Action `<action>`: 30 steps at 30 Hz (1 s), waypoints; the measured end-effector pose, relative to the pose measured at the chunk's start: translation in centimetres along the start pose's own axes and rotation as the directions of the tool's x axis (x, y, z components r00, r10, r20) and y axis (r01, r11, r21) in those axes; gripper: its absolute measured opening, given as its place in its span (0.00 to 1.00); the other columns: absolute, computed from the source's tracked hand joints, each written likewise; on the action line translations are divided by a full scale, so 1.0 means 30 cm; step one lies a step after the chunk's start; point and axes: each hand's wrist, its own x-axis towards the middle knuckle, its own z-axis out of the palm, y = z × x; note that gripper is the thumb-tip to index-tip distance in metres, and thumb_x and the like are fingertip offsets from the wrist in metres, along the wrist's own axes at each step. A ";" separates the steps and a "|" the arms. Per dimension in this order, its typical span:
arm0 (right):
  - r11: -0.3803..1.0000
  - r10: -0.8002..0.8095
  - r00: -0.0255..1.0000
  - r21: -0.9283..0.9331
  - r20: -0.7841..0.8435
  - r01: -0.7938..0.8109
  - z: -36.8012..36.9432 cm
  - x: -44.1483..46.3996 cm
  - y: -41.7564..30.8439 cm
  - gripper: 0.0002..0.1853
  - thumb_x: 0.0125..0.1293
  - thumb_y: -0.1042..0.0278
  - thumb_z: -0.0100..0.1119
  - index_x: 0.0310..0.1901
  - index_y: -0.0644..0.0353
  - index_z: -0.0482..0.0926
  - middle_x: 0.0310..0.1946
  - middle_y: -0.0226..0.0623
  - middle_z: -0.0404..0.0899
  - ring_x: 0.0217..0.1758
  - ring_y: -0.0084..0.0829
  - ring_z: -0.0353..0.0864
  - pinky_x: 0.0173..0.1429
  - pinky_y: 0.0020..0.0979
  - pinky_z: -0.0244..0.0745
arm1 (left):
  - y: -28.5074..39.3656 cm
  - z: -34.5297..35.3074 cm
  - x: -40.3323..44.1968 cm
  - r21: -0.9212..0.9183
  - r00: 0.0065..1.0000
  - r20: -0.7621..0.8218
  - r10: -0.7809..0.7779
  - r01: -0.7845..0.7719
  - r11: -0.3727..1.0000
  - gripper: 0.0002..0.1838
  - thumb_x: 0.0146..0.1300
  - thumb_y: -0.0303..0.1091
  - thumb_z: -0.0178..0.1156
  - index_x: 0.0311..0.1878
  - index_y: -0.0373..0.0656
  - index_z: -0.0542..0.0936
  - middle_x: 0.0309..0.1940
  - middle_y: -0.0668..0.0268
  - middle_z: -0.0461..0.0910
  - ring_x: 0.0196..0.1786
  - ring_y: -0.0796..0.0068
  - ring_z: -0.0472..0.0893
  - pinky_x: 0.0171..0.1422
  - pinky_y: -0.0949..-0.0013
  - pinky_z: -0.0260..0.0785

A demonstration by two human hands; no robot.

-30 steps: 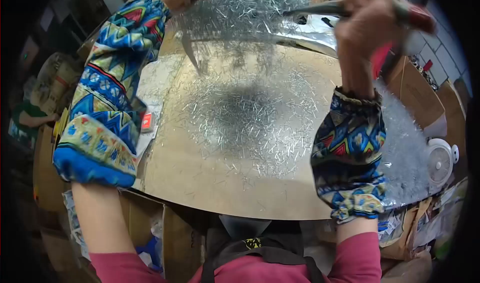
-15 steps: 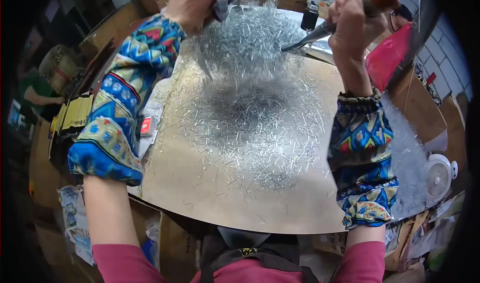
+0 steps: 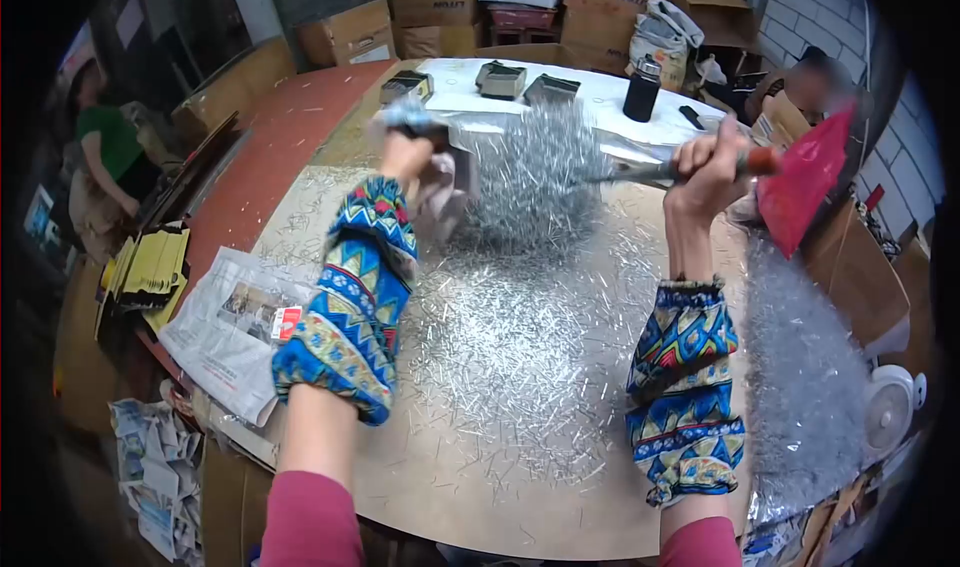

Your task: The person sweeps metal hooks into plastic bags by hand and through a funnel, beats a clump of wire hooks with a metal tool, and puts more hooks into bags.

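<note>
On the broad tan flat board (image 3: pixel 480 507), over its far half, is the bristling mass of thin silvery metal pins (image 3: pixel 548 182), blurred; whether it touches the board cannot be told. More loose silvery pins (image 3: pixel 510 342) lie strewn across the board's middle.

The left hand (image 3: pixel 404 157), blurred, is closed around a crumpled greyish bundle (image 3: pixel 448 185) just beside the mass. The right hand (image 3: pixel 705 172) is clenched on a long tool with a reddish-brown handle end (image 3: pixel 762 161), its slim dark metal tip reaching the mass.

Beyond the board's far edge stand brown cardboard boxes (image 3: pixel 435 2), contents hidden; one bears dark capitals, too small to read surely. There too are a white woven sack (image 3: pixel 668 39), its contents unclear, and a closed black bottle (image 3: pixel 642 95). At the board's right lie a limp pink plastic bag (image 3: pixel 803 187) and clear crinkled plastic sheeting (image 3: pixel 805 377). Left of the board, a printed newspaper sheet (image 3: pixel 235 332) carries unreadable small text and a photo; a small red-and-white box (image 3: pixel 287 322) lies on it.

Compared with half a second ago, the view takes in more beyond the board, and the newspaper, then mostly behind the left sleeve (image 3: pixel 350 302), now shows widely.
</note>
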 end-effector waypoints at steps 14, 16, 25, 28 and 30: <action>0.815 0.579 0.760 0.180 -0.296 -0.550 -0.364 -0.098 0.176 0.10 0.67 0.61 0.57 0.29 0.53 0.73 0.40 0.45 0.85 0.48 0.40 0.83 0.60 0.44 0.72 | -0.281 0.017 -0.227 -0.815 0.896 0.322 -0.304 0.426 0.393 0.21 0.60 0.21 0.50 0.58 0.38 0.75 0.47 0.58 0.80 0.51 0.62 0.82 0.55 0.56 0.78; 0.774 0.633 0.670 0.349 -0.388 -0.528 -0.366 -0.104 0.163 0.10 0.66 0.63 0.55 0.27 0.52 0.70 0.39 0.45 0.84 0.49 0.41 0.83 0.60 0.47 0.72 | -0.326 0.052 -0.185 -0.836 0.853 0.388 -0.349 0.485 0.256 0.19 0.62 0.24 0.49 0.56 0.41 0.77 0.47 0.59 0.81 0.52 0.60 0.81 0.58 0.53 0.75; 0.827 0.560 0.828 0.044 0.002 -0.560 -0.422 -0.108 0.202 0.08 0.64 0.67 0.58 0.41 0.61 0.76 0.45 0.48 0.84 0.55 0.42 0.82 0.64 0.41 0.75 | -0.212 0.082 -0.173 0.452 0.890 -0.168 -0.425 0.453 0.769 0.28 0.62 0.57 0.62 0.49 0.38 0.84 0.50 0.48 0.83 0.52 0.51 0.82 0.55 0.52 0.75; 0.741 0.670 0.738 0.126 -0.077 -0.659 -0.477 -0.163 0.240 0.15 0.68 0.61 0.60 0.50 0.61 0.74 0.53 0.46 0.79 0.57 0.38 0.79 0.61 0.36 0.74 | -0.116 -0.022 -0.209 0.722 0.946 -0.109 -0.306 0.287 0.630 0.26 0.65 0.51 0.55 0.51 0.36 0.82 0.49 0.42 0.81 0.55 0.41 0.79 0.60 0.49 0.72; 0.647 0.763 0.645 0.056 -0.045 -0.761 -0.538 -0.202 0.222 0.16 0.71 0.58 0.60 0.53 0.59 0.74 0.51 0.40 0.76 0.51 0.31 0.75 0.53 0.33 0.73 | -0.128 -0.083 -0.218 0.743 0.952 -0.071 -0.297 0.249 0.622 0.23 0.63 0.48 0.59 0.48 0.37 0.83 0.48 0.46 0.83 0.52 0.45 0.82 0.56 0.49 0.75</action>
